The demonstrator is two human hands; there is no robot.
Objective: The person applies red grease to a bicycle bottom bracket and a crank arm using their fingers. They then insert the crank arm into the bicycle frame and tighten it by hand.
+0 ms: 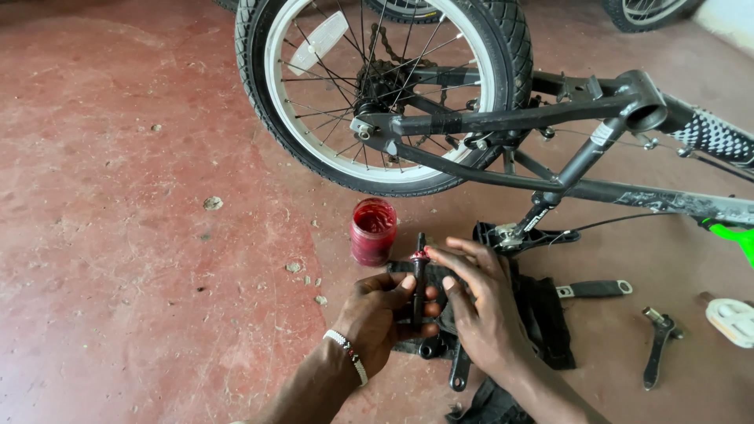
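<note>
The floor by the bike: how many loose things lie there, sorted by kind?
Red grease jar: 1
Black axle part held in the left hand, touched by the right hand: 1
Black cloth: 1
Black crank arm: 1
Black-handled tool: 1
White pedal: 1
Total: 6

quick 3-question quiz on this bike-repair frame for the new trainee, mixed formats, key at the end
1. True or false: the left hand grips the dark axle upright.
2. The open jar beside the hands holds: A) red grease B) blue paint C) clear water.
3. Fill in: the right hand puts its fingertips on the axle's ____ end.

Key: 1 true; 2 A; 3 upper. The rear wheel of the upturned bicycle stands behind the jar, and a crank arm lies on the floor to the right.
</note>
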